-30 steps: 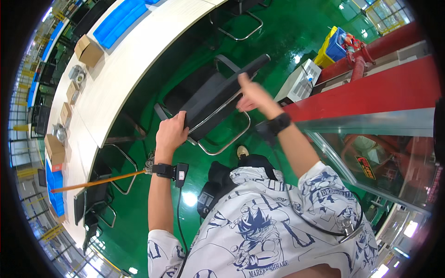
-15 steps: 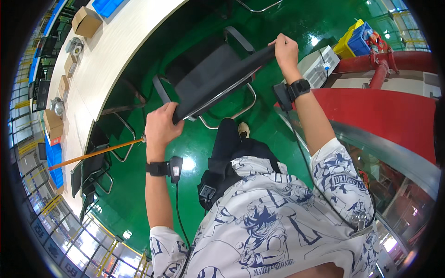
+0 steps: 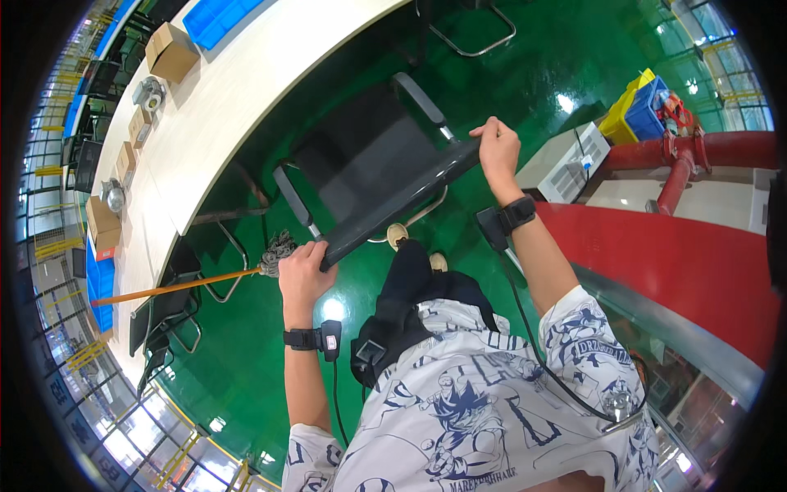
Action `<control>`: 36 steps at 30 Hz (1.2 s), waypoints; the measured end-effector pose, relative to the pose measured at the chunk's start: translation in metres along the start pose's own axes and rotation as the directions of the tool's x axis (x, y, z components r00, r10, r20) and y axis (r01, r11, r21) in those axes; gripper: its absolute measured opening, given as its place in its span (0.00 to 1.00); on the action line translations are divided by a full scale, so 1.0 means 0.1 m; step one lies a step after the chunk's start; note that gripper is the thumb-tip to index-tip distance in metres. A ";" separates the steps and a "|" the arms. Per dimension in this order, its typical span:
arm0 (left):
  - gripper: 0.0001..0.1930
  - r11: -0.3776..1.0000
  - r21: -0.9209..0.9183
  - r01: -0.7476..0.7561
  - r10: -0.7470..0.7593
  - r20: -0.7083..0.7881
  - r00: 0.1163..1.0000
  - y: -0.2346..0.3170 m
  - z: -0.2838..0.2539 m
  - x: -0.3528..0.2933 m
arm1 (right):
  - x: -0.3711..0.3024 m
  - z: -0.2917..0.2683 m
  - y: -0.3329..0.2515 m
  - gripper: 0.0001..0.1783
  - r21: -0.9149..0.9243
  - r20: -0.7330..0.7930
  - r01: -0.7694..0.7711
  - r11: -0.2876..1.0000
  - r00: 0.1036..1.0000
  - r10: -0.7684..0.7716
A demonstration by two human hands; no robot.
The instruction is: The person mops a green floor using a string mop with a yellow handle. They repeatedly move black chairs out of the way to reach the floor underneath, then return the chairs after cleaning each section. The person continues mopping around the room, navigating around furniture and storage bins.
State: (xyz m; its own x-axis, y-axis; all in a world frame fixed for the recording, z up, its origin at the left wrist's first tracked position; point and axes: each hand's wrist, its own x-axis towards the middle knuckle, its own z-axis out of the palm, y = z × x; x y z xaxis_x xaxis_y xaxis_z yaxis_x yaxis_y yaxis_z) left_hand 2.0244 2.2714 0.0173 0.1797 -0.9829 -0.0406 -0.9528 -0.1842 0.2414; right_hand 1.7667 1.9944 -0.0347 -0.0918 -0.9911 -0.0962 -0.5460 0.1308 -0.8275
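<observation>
A black chair [image 3: 357,156] with armrests and a shiny metal frame stands in front of me, close to the curved table. My left hand [image 3: 307,275] is closed round the near left corner of its backrest. The right corner of the backrest is in my right hand [image 3: 498,156], with the fingers curled over the edge. Beyond the backrest the seat shows between the two armrests. Just left of my left hand lies the grey head of a mop [image 3: 279,252]; its orange handle runs off to the left.
The long curved table [image 3: 193,156] carries cardboard boxes [image 3: 170,53], blue bins [image 3: 221,20] and metal parts. At right are a red curved panel [image 3: 656,262], red pipes [image 3: 680,168], a white box-shaped unit [image 3: 566,164] and yellow and blue crates [image 3: 635,111]. More black chairs stand at left.
The chair and both hands now sit nearer the table, with the backrest seen more from above. One of my feet has stepped forward. The mop head has come into sight beside my left hand.
</observation>
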 end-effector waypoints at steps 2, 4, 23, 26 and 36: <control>0.15 0.998 -0.021 -0.064 0.060 -0.134 0.989 -0.15 0.12 0.10 | 0.14 0.24 -0.04 0.26 0.070 -0.032 0.101 0.992 0.995 -0.099; 0.16 0.998 -0.019 -0.056 0.052 -0.157 0.986 -0.34 0.22 0.26 | 0.32 0.54 -0.11 0.26 0.118 -0.017 0.137 0.984 0.991 -0.136; 0.15 0.994 0.054 0.091 -0.085 -0.108 0.991 -2.24 -0.22 2.71 | 2.29 2.71 -1.47 0.28 -0.042 -0.010 0.322 0.946 0.946 -0.323; 0.15 1.000 0.001 0.008 -0.008 -0.058 0.998 -2.33 -0.15 2.81 | 2.51 2.78 -1.38 0.24 -0.048 -0.001 0.431 0.901 0.902 -0.431; 0.20 0.936 -0.319 0.147 -0.207 -0.165 0.964 -2.36 -0.28 2.46 | 2.79 2.80 -1.26 0.30 0.072 0.278 0.262 0.962 0.921 -0.271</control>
State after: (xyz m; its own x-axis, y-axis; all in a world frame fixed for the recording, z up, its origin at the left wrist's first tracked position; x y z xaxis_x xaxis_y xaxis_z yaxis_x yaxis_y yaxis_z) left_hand 2.3000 2.0734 -0.0227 0.4108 -0.9090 0.0704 -0.7878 -0.3151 0.5293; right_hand 2.0430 1.6952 -0.1120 0.2954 -0.9552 -0.0181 -0.4900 -0.1352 -0.8612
